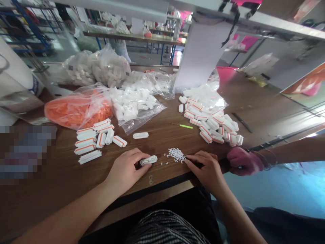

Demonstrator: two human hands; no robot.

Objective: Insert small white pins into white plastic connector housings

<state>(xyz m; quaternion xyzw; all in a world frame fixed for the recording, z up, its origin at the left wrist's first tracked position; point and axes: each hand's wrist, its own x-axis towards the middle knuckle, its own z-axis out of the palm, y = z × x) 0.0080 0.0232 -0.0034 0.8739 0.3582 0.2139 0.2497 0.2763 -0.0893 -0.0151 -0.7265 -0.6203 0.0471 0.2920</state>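
Observation:
My left hand (127, 167) rests on the wooden table (162, 135) with its fingers closed on a small white plastic connector (148, 160) lying flat. My right hand (205, 166) lies beside it, fingertips pinched at the edge of a little heap of tiny white pins (176, 154). Whether a pin is between those fingertips is too small to see. A few loose pins lie between the two hands.
White-and-orange connectors are stacked at left (95, 137) and piled at right (213, 122). Bags of orange parts (77, 110) and white parts (132, 105) lie behind. A green stick (186, 126) lies mid-table. Another person's hand (243, 161) grips the right table edge.

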